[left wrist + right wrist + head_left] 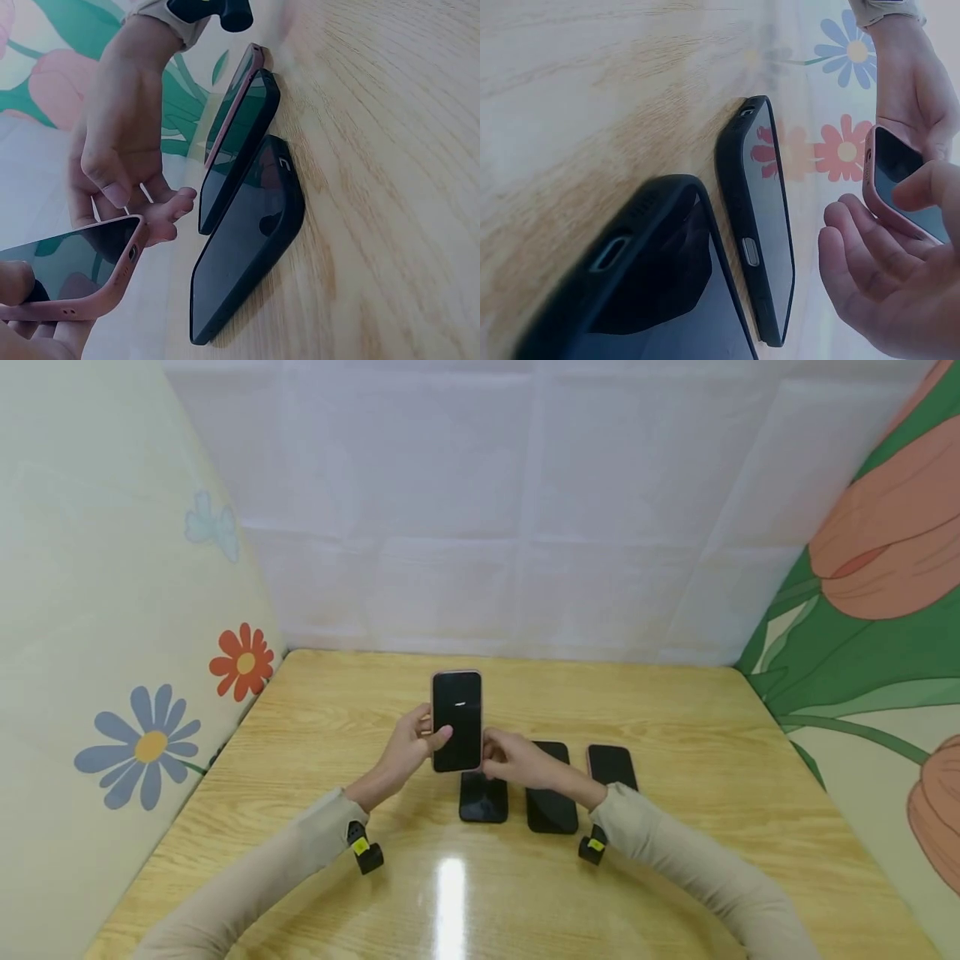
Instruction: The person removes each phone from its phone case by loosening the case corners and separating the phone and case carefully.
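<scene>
My left hand [411,743] holds a phone [457,714] in a pink case, screen facing me, thumb over its left edge. The phone is raised above the table. My right hand [517,758] is at its lower right edge; in the right wrist view its fingers [862,247] are loosely bent around the phone's corner, and I cannot tell whether they touch it. Beneath lies a phone in a black case [483,797], partly hidden by the held one. A second black-cased phone [551,806] lies to its right, partly behind my right wrist.
Farther right lies another pink-edged phone [611,764], partly covered by my right forearm. All rest on a wood-grain table [360,693]. A white cloth [487,510] hangs behind the table, with flower-patterned panels on the left [90,635] and right [870,660].
</scene>
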`<state>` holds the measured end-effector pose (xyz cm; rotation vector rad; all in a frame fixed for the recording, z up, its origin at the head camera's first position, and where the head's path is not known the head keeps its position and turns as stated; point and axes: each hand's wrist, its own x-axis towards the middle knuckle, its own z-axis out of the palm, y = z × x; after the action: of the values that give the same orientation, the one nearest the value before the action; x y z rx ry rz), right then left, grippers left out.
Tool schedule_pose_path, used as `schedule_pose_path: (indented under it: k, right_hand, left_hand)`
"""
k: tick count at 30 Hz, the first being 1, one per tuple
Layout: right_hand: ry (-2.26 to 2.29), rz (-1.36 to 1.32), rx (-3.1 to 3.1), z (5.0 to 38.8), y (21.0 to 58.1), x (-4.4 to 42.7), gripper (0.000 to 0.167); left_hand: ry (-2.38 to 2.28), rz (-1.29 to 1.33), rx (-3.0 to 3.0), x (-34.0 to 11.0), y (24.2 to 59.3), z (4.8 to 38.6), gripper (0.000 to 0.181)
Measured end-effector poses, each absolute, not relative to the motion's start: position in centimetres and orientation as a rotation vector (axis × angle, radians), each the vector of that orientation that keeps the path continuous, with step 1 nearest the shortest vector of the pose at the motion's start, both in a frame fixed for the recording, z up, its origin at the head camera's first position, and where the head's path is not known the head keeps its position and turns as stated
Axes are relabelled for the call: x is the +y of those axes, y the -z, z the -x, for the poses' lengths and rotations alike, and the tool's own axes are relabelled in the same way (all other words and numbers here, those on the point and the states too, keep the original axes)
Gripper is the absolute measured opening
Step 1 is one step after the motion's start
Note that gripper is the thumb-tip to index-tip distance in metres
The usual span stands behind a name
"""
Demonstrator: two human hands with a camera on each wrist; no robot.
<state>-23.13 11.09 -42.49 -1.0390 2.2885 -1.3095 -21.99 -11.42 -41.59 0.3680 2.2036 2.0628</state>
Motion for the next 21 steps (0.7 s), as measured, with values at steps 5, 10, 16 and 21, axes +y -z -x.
schedule_pose_path:
  k: [5,10,16,21]
  right_hand:
    - [1.343,1.066,2.272,23.07,42.72,11.13,0.02]
    - [1.399,1.052,2.232,22.85,42.94,11.12,0.026]
    - [1.445,1.016,2.188,22.86,43.21,11.14,0.031]
    - [1.493,0.979,2.179,22.74,43.4,10.75,0.034]
  left_hand:
    - [-2.058,-0.358,2.172,-11.51,41.53,22.0,0.033]
    - [-2.047,-0.341,2.158,-11.53,41.55,21.96,0.031]
    - [-2.049,-0.327,2.166,-11.39,41.56,21.92,0.031]
    - [-2.072,-0.316,2.147,-11.17,41.52,21.96,0.033]
